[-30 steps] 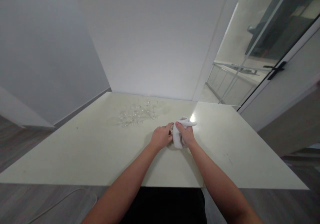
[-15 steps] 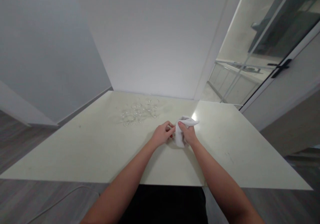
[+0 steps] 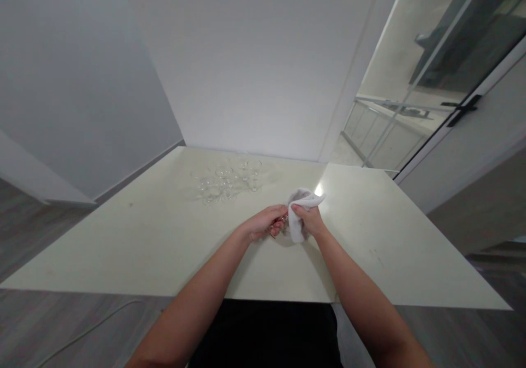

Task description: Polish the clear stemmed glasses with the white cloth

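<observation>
My left hand [image 3: 268,221] is closed around a small clear glass [image 3: 284,221], which shows only in part between my fingers and the cloth. In my right hand [image 3: 310,220] is a white cloth [image 3: 296,226], bunched up and wrapped over the glass's right part. The thumb presses the cloth from above. Both hands meet just above the table [image 3: 164,247]. Farther back and to the left, several clear stemmed glasses [image 3: 226,182] stand close together. Their outlines are faint against the pale top.
A white wall panel [image 3: 246,83] rises behind the table's back edge. On the right is a glass-paned door with a black handle [image 3: 462,110]. A cable [image 3: 86,332] lies on the floor at the lower left.
My left hand has turned and shifted slightly left and down, and its fingers now wrap under the glass. The right hand and the cloth stay almost in place.
</observation>
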Demonstrator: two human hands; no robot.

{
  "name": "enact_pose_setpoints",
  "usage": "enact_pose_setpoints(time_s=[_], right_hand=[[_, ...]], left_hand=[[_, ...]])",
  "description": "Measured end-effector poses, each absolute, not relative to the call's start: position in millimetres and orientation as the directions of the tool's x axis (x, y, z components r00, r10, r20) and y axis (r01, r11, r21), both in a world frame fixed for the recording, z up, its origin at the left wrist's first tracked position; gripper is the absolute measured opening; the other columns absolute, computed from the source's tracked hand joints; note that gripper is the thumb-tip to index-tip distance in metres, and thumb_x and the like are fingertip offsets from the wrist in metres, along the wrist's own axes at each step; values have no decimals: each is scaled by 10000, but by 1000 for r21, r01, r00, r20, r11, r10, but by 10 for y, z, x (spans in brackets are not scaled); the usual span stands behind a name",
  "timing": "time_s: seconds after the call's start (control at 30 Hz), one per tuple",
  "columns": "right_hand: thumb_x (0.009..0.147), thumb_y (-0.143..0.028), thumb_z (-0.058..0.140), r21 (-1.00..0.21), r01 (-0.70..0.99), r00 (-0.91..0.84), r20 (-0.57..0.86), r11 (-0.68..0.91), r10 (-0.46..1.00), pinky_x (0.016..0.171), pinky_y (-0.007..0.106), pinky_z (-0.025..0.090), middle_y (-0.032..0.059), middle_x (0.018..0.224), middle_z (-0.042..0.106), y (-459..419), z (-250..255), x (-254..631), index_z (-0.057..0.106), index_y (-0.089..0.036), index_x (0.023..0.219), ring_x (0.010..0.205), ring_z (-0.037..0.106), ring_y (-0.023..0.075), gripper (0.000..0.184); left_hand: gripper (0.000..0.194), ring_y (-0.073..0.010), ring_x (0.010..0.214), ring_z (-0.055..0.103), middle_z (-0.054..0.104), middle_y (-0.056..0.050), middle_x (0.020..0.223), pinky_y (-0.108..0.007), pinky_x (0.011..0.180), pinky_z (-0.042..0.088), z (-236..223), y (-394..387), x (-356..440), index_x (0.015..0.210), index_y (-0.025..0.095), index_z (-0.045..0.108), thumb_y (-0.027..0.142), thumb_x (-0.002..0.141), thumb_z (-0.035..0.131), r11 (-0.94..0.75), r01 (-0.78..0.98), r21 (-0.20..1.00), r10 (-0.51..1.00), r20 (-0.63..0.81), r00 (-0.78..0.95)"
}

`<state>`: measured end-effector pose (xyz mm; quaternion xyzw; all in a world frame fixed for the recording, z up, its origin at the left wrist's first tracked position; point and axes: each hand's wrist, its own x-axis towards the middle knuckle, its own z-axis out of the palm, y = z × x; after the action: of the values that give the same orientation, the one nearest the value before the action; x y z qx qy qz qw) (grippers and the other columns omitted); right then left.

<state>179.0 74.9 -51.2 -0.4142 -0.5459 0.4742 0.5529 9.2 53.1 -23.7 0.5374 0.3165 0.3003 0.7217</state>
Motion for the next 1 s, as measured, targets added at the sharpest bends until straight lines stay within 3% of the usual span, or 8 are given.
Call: enact_pose_setpoints(time_s=[0.2, 0.3, 0.4, 0.53, 0.63, 0.8, 0.93, 1.0], right_hand=[[644, -457, 722, -976, -84, -10, 201, 199, 980, 657, 283, 469, 14, 750, 633, 781, -489, 1745, 600, -184, 778, 666, 561, 142, 328], [668, -454, 709, -969, -59, 59, 236, 240, 970, 668, 274, 469, 12, 773, 627, 783, -457, 1706, 598, -184, 822, 683, 560, 136, 330], [695, -463, 685, -971, -37, 86, 234, 238, 968, 623, 259, 458, 1, 733, 604, 774, -431, 1689, 584, -187, 822, 655, 538, 129, 320], [705, -452, 681, -968, -10, 91, 249, 251, 964, 628, 258, 457, 5, 746, 605, 761, -422, 1707, 579, -188, 817, 666, 538, 130, 305], [677, -449, 702, -974, -29, 58, 223, 225, 973, 615, 262, 460, 5, 731, 607, 745, -447, 1733, 580, -192, 789, 652, 539, 133, 306], [624, -435, 739, -975, -93, -35, 205, 201, 978, 638, 291, 483, 16, 752, 641, 730, -504, 1793, 605, -195, 774, 659, 566, 152, 313], [638, -426, 729, -972, -33, -21, 235, 234, 972, 699, 319, 496, 39, 816, 664, 768, -496, 1829, 632, -188, 809, 727, 593, 175, 309], [655, -418, 715, -962, 46, -1, 268, 268, 963, 742, 327, 492, 46, 838, 666, 794, -478, 1832, 640, -182, 799, 766, 598, 181, 287]], left_hand=[[402, -95, 440, 410, 453, 31, 584, -206, 447, 334, -249, 524, 138, 813, 178, 488, 564, 876, 395, -90, 217, 972, 906, -10, 422], [290, -155, 590, 546, 574, -6, 685, -241, 562, 378, -262, 496, 177, 989, 199, 536, 443, 836, 497, -333, 610, 719, 939, 194, 284], [365, -199, 700, 588, 623, -24, 750, -259, 620, 380, -285, 490, 204, 1095, 217, 531, 353, 761, 587, -349, 790, 504, 934, 249, 254], [190, -163, 629, 557, 592, -20, 685, -244, 584, 374, -299, 545, 187, 899, 179, 586, 330, 824, 498, -337, 615, 714, 932, 159, 325], [375, -96, 451, 406, 422, 31, 536, -216, 481, 332, -274, 567, 144, 681, 163, 485, 491, 859, 446, -56, 259, 964, 869, -80, 488], [518, -35, 396, 183, 255, 93, 533, -168, 421, 240, -216, 536, 95, 682, 179, 395, 674, 764, 523, 347, -7, 938, 699, -254, 669], [472, -72, 417, 328, 366, 52, 526, -198, 441, 295, -231, 529, 111, 686, 160, 474, 608, 835, 463, 26, 182, 983, 820, -125, 558], [395, -122, 504, 470, 498, -1, 580, -226, 503, 356, -250, 526, 134, 733, 149, 556, 515, 859, 478, -248, 464, 850, 887, 7, 461]])
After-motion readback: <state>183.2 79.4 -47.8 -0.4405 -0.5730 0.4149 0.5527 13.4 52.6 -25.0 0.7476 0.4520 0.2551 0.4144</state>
